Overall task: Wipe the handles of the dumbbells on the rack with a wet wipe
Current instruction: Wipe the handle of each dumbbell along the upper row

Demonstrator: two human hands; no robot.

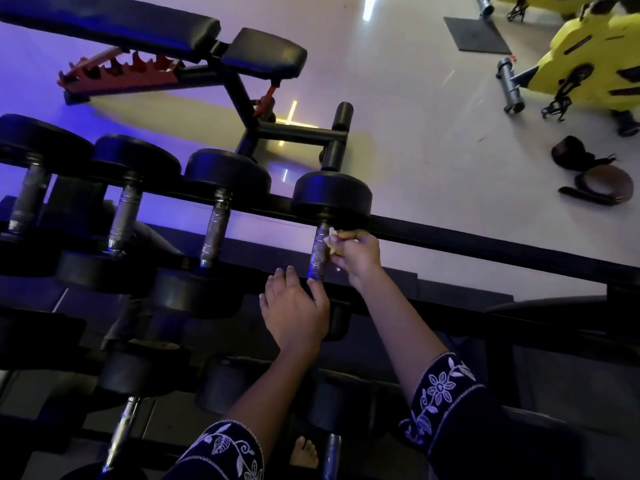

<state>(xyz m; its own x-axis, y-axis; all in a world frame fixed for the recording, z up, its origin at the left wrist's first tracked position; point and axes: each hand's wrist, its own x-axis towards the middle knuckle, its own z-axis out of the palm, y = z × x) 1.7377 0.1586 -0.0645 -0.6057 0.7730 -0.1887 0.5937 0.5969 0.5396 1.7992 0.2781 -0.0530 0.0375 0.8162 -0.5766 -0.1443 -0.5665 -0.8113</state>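
Several black dumbbells lie side by side on the top tier of a dark rack (pixel 485 245). The rightmost one has a knurled metal handle (pixel 320 251) below its far black head (pixel 331 195). My right hand (pixel 355 256) pinches a pale wet wipe (pixel 333 237) against the right side of that handle, near its upper end. My left hand (pixel 294 311) rests flat on the near head of the same dumbbell, fingers straight, hiding most of it. The neighbouring handles (pixel 215 230) stand bare to the left.
A black adjustable bench (pixel 145 32) with a red ladder bracket stands beyond the rack. Yellow machines (pixel 585 60), a dark mat and a leather belt (pixel 602 188) lie on the pale floor at right. More dumbbells sit on the lower tiers (pixel 121 438). A bare foot (pixel 304 452) shows below.
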